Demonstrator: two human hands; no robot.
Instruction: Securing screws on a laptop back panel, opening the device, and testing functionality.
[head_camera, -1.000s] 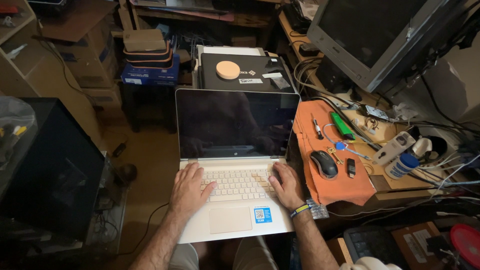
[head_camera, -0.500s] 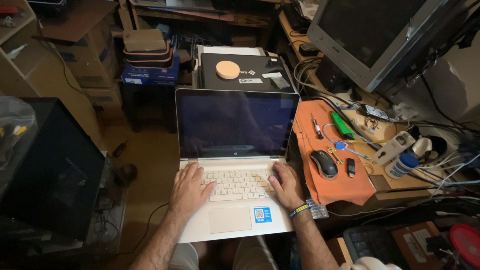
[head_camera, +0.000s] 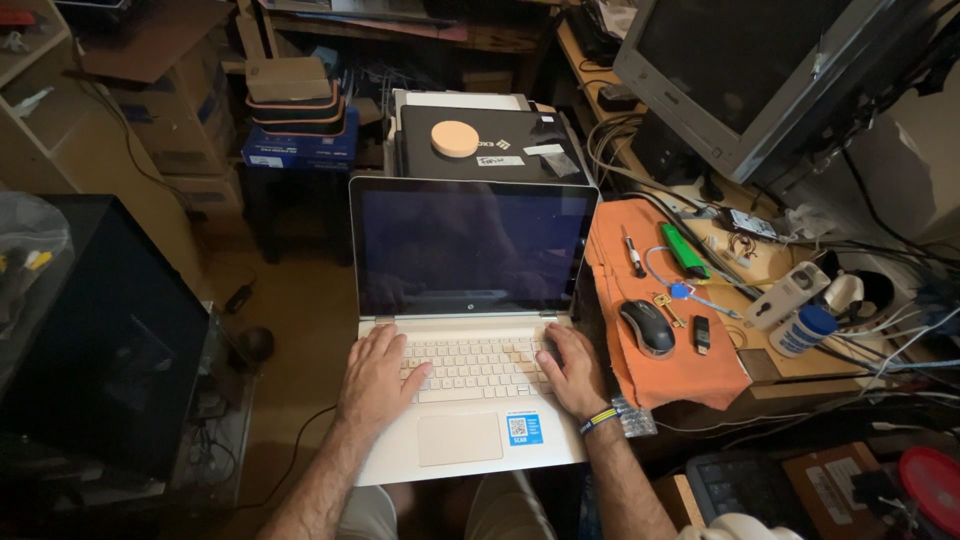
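Typing step by the look of it, left hand (head_camera: 375, 385) and right hand (head_camera: 573, 370) flat, gripping nothing, on white laptop (head_camera: 470, 400) keys, dark screen (head_camera: 465, 245) probably wants waking next

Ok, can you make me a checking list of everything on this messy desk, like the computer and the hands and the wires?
Surface: wooden desk at right, partly under an orange cloth.
Job's things: white laptop, lid open, screen dark.
Clutter: mouse, green marker, keys on a blue tag, small black stick, white bottle with blue cap, all at right.
Grippers: left hand and right hand both lie flat on the keyboard; striped band on the right wrist.
Cables: tangled wires at far right.
Surroundings: big old monitor, black boxes with a round tan disc behind the laptop.
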